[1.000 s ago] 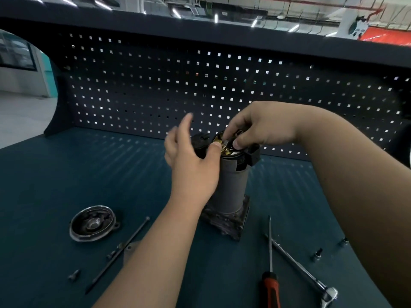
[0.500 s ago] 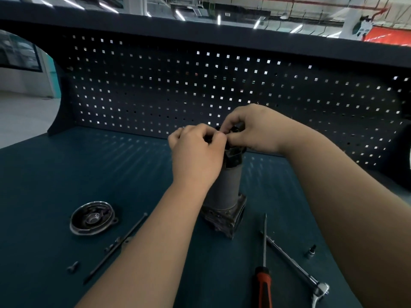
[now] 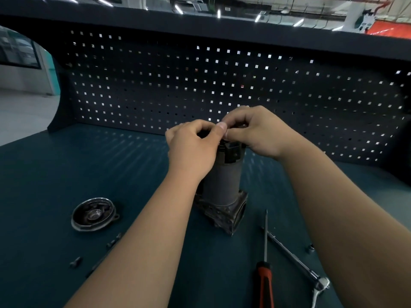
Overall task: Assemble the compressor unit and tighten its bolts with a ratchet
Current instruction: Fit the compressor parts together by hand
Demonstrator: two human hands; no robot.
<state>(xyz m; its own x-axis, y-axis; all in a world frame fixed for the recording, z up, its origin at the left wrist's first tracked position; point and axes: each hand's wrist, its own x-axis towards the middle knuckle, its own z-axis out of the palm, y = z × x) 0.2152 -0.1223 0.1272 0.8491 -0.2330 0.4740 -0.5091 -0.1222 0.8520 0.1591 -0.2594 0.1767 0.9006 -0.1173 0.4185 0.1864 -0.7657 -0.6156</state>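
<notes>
The compressor unit (image 3: 222, 181) stands upright on its square base in the middle of the bench (image 3: 55, 174), and both hands meet over its black top end. The left hand (image 3: 191, 147) comes from the near left, its fingers curled round the top's left side and its thumb raised. The right hand (image 3: 255, 132) reaches in from the right with curled fingers over the same top, thumb and forefinger pinched just beside the left thumb; whether they grip a small part or the top itself cannot be told, since the fingers hide it. Well to the left of the unit a round metal end cap (image 3: 94, 214) lies hollow side up like a shallow dish, with a raised hub and dark fittings inside. Near it lies a loose bolt (image 3: 75, 262). On the right, a screwdriver (image 3: 265, 283) with a red and black handle lies beside the ratchet (image 3: 295, 261)
</notes>
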